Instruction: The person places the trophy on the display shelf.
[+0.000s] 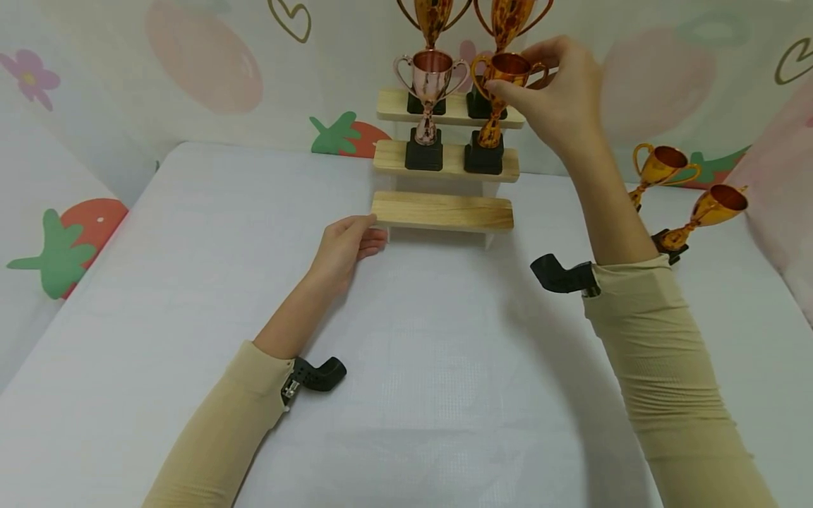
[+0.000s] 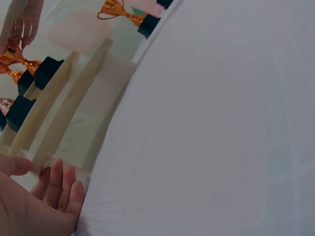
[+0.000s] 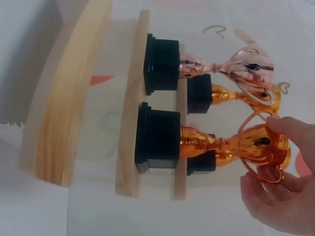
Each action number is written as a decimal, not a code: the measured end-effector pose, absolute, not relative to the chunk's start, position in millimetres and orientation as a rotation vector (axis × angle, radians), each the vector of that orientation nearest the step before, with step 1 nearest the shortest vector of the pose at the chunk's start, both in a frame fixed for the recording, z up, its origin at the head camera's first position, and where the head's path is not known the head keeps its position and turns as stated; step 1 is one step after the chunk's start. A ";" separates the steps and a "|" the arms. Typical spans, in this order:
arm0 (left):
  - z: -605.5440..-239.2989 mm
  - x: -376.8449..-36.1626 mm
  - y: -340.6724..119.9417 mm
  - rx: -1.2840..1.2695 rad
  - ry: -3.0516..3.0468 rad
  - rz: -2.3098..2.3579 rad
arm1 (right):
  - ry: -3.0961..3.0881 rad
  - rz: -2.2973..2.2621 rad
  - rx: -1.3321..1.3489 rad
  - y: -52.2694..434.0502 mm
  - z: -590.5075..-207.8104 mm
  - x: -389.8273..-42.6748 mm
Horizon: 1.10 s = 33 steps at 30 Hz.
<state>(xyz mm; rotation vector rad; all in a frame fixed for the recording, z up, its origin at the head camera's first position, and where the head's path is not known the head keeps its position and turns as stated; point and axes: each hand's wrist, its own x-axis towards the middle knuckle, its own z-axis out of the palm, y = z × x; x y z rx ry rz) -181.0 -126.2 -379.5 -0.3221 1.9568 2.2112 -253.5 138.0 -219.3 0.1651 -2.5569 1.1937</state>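
My right hand [image 1: 571,99] grips a small gold trophy [image 1: 490,132] by its cup, thumb on the near side. The trophy's black base stands on the right part of the middle tier of a three-step wooden shelf [image 1: 441,212]. Left of it, on that same tier, is a rose-gold trophy [image 1: 428,81]. My left hand [image 1: 343,247] pinches the left end of the lowest step, as the left wrist view also shows, with the thumb [image 2: 17,166] at the board and the other fingers loosely bent.
Two gold trophies stand on the top tier, including this one [image 1: 434,13]. Right of the shelf, two more gold trophies [image 1: 699,215] lie tilted, partly behind my right arm. A white cloth [image 1: 413,395] covers the table; a strawberry-patterned backdrop [image 1: 343,63] rises behind.
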 end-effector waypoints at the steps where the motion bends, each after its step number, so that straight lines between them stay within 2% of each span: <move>1: -379.6 -181.3 -126.1 -0.321 1.959 2.208 | -2.552 1.196 0.167 138.2 -219.7 -253.1; 19: -378.9 -181.1 -125.3 -0.327 1.961 2.206 | -2.595 1.153 0.149 142.4 -220.5 -247.2; 33: -378.5 -181.3 -125.6 -0.331 1.941 2.214 | -2.558 1.091 0.133 165.7 -228.6 -225.3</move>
